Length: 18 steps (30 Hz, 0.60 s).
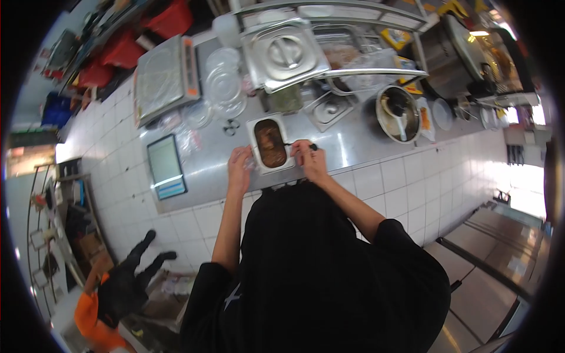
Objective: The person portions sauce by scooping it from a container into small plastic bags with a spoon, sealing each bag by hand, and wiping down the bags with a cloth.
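A rectangular metal pan (270,143) holding a brown sauce or food stands near the front edge of the steel counter. At its left side is my left hand (240,162), fingers bent around something clear, like thin plastic, too small to make out. My right hand (308,155) is closed on the dark handle of a utensil at the pan's right side; the utensil's thin end reaches over the food. Behind the pan sit a container with greenish contents (286,99) and a small metal lid (329,110). Black scissors (231,126) lie to the left of the pan.
A tablet (166,166) and a scale (166,79) are on the left, near clear plastic lids (225,85). A large steel lid (286,53) lies behind. On the right are a metal bowl (398,115) and a big pot (450,56). A person in orange (94,317) is at lower left.
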{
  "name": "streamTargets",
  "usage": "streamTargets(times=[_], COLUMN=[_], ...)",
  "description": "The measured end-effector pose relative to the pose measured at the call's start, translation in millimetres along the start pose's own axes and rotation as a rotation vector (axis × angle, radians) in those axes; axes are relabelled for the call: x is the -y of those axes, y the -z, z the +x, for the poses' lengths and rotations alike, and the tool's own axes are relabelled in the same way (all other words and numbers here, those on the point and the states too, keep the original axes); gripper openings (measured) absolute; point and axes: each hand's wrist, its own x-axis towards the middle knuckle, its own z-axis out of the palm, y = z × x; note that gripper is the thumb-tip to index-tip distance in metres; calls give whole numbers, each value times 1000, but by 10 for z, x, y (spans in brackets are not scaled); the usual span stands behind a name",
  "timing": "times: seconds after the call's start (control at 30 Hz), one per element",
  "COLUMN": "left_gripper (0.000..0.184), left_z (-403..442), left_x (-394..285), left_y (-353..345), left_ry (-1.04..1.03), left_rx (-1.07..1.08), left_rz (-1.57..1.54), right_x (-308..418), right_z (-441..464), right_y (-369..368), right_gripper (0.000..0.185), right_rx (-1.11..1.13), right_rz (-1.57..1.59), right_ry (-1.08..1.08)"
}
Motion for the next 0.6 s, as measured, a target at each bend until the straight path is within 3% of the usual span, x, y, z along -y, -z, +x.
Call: streamTargets(times=[0.1, 0.13, 0.17, 0.2, 0.23, 0.33, 0.4, 0.47, 0.5, 0.57, 0.6], left_gripper=[20, 23, 22, 21, 19, 14, 13, 14, 16, 23, 26], left_z=[-41, -22, -98, -49, -87, -130, -154, -534, -647, -822, -927], left_x=[35, 14, -59, -44, -83, -273, -582, -1069, -1189, -1110, -946], left_y=[83, 82, -23, 56, 5, -5, -12, -577, -826, -1379, -1645], left_ry=[-42, -3, 23, 6, 14, -282, -463, -345, -403, -347, -315], left_rx=[48, 49, 9, 71, 29, -74, 108, 350, 503, 819, 891], left_rz=[51, 103, 75, 105, 89, 568, 640, 541, 674, 720, 870], right_x=[-89, -142, -225, -229, -197, -99, 257, 142, -19, -40, 298], right_z=[61, 77, 98, 106, 98, 26, -172, -390, -534, -1026, -1329], right_y=[-47, -77, -69, -119, -120, -169, 25, 397, 628, 1130, 1356], right_gripper=[47, 47, 48, 46, 42, 51, 65, 66, 59, 55, 56], right_rx=[29, 34, 57, 62, 77, 29, -77, -158, -156, -126, -132], right_rz=[-110, 8, -141, -152, -134, 16, -100, -181, -204, -176, -267], right_ry=[-40, -49, 105, -45, -38, -108, -165, -250, -244, -333, -382])
